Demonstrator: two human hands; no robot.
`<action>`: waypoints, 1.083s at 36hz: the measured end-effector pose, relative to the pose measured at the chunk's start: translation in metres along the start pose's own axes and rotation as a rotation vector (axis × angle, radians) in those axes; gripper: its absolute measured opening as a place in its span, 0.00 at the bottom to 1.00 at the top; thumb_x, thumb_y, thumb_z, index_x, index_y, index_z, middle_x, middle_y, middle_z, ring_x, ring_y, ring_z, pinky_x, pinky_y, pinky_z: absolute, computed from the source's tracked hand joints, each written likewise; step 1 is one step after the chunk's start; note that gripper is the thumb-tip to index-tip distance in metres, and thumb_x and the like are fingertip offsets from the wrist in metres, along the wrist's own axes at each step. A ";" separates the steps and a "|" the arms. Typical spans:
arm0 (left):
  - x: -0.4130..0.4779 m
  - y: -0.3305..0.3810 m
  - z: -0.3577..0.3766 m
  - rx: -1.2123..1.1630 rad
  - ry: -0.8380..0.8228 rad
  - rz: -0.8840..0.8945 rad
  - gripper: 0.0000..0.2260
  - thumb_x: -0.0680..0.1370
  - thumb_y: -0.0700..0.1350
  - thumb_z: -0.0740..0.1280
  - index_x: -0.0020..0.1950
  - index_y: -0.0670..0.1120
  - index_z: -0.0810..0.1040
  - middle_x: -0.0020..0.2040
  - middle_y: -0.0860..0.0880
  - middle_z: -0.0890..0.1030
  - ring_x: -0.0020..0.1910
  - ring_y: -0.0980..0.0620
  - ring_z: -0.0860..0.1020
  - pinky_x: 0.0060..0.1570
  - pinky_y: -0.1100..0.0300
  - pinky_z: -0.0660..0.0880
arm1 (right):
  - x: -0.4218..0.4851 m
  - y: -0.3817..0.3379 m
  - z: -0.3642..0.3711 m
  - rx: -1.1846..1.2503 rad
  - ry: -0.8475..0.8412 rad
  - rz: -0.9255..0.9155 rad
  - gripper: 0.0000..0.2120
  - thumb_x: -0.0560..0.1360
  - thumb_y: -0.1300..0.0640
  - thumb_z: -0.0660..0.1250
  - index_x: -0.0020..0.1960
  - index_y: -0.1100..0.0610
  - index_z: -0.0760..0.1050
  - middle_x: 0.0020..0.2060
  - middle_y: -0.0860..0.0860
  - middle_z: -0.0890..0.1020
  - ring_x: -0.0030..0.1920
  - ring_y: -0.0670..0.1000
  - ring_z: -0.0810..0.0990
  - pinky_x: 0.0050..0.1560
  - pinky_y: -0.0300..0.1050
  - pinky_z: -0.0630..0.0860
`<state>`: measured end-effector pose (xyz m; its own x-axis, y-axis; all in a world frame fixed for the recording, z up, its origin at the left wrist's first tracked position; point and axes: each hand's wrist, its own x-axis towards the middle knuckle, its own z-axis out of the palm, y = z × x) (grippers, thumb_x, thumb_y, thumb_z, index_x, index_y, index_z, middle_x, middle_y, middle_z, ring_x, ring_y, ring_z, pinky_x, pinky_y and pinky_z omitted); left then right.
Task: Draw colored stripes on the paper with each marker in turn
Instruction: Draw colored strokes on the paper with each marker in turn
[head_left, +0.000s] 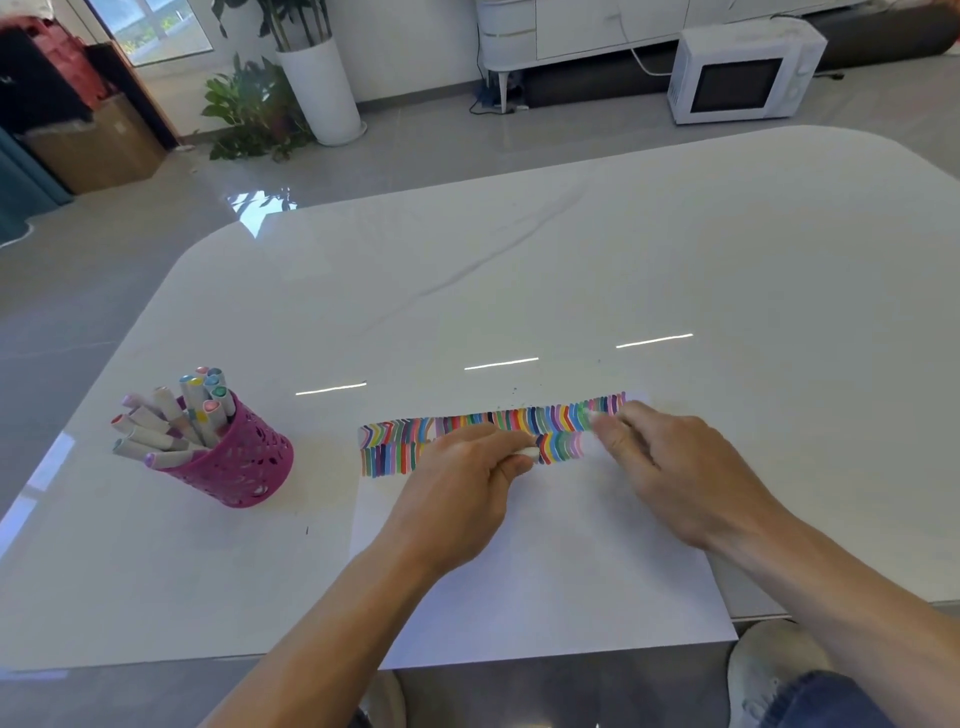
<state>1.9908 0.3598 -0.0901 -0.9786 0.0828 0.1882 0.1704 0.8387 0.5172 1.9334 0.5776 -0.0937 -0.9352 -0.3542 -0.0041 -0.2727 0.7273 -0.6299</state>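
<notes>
**A:** What is the left hand (467, 483) doing?

**B:** It's pinching the pale end of a marker (531, 452) between thumb and fingers, just over the stripes (395, 441) on the paper (545, 571). The right hand (670, 467) is blurring, so I'm not able to tell whether it's gripping anything.

**A:** Which way is the marker pointing?

**B:** Only a stub is showing. It's seemingly aiming right, towards the other hand, with its long axis running along the stripe rows.

**A:** And how is it handling?

**B:** I'm judging it light, stiff and smooth, so gripping round the barrel is looking best. The spare markers (176, 415) are standing in a pink cup (244, 462) on the bench (519, 260), well to the left.
</notes>
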 end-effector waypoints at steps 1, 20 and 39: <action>0.000 -0.001 0.002 0.021 -0.011 0.013 0.09 0.81 0.45 0.67 0.59 0.48 0.84 0.51 0.54 0.84 0.49 0.58 0.76 0.49 0.80 0.63 | 0.001 0.002 0.000 0.068 -0.011 0.009 0.18 0.83 0.43 0.55 0.42 0.53 0.72 0.28 0.49 0.73 0.31 0.53 0.72 0.32 0.48 0.64; -0.001 -0.015 0.018 0.082 -0.066 0.073 0.10 0.81 0.49 0.66 0.60 0.54 0.83 0.67 0.56 0.78 0.70 0.56 0.70 0.69 0.63 0.63 | 0.005 0.006 0.004 0.799 -0.029 0.072 0.17 0.63 0.53 0.71 0.53 0.50 0.80 0.47 0.56 0.85 0.43 0.58 0.87 0.34 0.52 0.82; -0.001 -0.019 0.022 0.069 -0.071 0.072 0.10 0.81 0.49 0.67 0.60 0.54 0.83 0.67 0.55 0.79 0.69 0.55 0.73 0.68 0.60 0.68 | 0.004 0.005 0.014 0.816 0.072 0.158 0.11 0.82 0.61 0.64 0.46 0.59 0.83 0.35 0.61 0.83 0.32 0.57 0.82 0.35 0.53 0.81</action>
<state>1.9866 0.3556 -0.1184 -0.9703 0.1794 0.1621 0.2341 0.8643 0.4453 1.9319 0.5719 -0.1076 -0.9683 -0.2255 -0.1074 0.0864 0.1010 -0.9911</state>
